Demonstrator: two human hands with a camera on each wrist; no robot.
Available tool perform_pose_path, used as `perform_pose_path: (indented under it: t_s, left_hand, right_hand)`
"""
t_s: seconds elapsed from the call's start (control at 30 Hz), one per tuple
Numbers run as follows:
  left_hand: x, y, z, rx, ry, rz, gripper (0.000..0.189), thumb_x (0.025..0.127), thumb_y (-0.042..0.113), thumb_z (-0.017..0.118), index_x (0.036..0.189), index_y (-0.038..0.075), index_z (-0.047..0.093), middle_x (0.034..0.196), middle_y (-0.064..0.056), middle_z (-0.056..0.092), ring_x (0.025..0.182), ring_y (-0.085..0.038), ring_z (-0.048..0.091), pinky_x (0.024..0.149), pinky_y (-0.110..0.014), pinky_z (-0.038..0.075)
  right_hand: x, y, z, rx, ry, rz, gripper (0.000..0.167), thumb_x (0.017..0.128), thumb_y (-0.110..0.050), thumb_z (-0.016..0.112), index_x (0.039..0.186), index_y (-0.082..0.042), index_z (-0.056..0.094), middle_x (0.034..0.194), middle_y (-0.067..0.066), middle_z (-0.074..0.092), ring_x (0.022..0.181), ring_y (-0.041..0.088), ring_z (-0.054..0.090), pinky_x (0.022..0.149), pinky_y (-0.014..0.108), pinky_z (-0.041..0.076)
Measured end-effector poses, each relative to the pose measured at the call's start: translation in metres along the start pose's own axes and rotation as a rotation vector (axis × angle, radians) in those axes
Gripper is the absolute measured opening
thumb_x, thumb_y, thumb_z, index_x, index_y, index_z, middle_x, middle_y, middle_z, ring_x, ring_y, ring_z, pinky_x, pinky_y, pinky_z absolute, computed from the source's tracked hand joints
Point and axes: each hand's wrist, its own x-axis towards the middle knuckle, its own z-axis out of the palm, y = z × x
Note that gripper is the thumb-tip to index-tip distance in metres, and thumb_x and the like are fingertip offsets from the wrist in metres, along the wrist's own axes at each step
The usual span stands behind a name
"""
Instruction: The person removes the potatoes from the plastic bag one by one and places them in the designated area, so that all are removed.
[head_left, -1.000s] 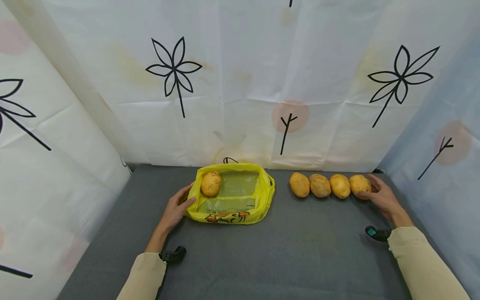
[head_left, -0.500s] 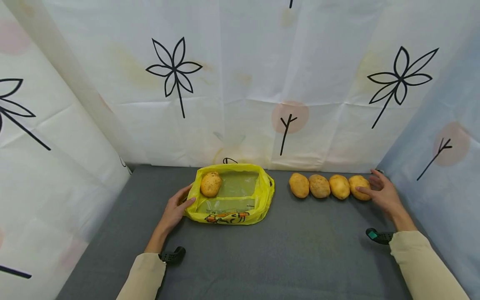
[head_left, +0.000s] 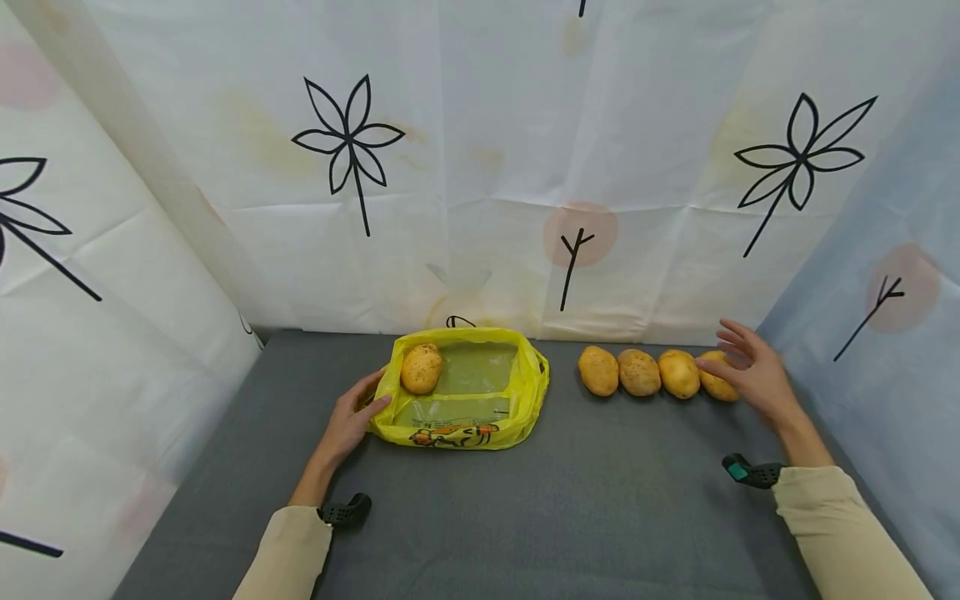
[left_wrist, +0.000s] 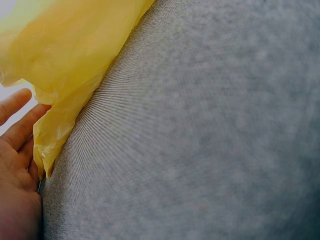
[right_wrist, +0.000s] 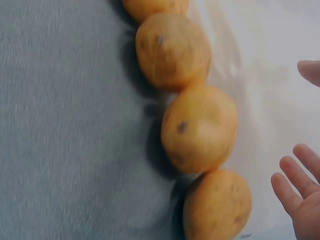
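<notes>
A yellow plastic bag (head_left: 525, 412) stands with its mouth spread wide, and one potato (head_left: 422, 369) lies inside at its left. At the bag's left side is my left hand (head_left: 352, 414), its fingers fairly straight and touching the plastic (left_wrist: 75, 55) in the left wrist view; some fingertips are hidden behind it. Several potatoes form a row to the right of the bag, from the leftmost potato (head_left: 598, 372) to the rightmost potato (head_left: 717, 385). My right hand (head_left: 759, 379) hovers over the right end of that row, thumb and fingers apart, holding nothing and partly covering the rightmost potato.
Grey cloth (head_left: 540, 508) covers the table. A white patterned curtain (head_left: 480, 167) rises along the back edge, with further fabric walls at the left and right (head_left: 892, 250). Each wrist wears a dark camera band (head_left: 753, 472).
My right hand has come away from the rightmost potato, lifting and shifting left above it with fingers spread. The bag, potatoes and left hand stay in place.
</notes>
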Motion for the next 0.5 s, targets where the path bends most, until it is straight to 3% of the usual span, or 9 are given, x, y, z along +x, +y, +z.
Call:
perform_pose_path:
  t_s: [0.2,0.4,0.5]
  left_hand:
    - [0.000,0.000,0.000,0.014,-0.003,-0.007,0.060,0.103,0.032,0.062,0.155,0.011,0.042,0.157,-0.014,0.042,0.143,-0.031,0.038,0.108,-0.035,0.036]
    - [0.000,-0.001,-0.001,0.017,-0.002,0.001,0.059,0.104,0.032,0.061,0.155,0.010,0.043,0.156,-0.015,0.042,0.143,-0.031,0.039,0.102,-0.021,0.036]
    - [0.000,-0.002,-0.001,0.012,-0.001,0.001,0.059,0.103,0.032,0.062,0.155,0.011,0.044,0.156,-0.014,0.043,0.143,-0.031,0.039,0.101,-0.020,0.037]
  right_hand:
    - [0.003,-0.017,0.013,-0.014,-0.007,-0.057,0.081,0.098,-0.017,0.070,0.163,-0.011,0.022,0.157,0.031,0.030,0.140,0.050,0.031,0.116,0.053,0.027]
    - [0.005,-0.037,0.031,0.018,-0.009,-0.128,0.079,0.095,-0.014,0.073,0.161,-0.009,0.029,0.154,0.027,0.036,0.138,0.047,0.036,0.112,0.057,0.030]
    - [0.007,-0.046,0.042,0.040,-0.008,-0.174,0.077,0.094,-0.010,0.074,0.159,-0.008,0.033,0.152,0.025,0.039,0.136,0.044,0.039,0.113,0.039,0.036]
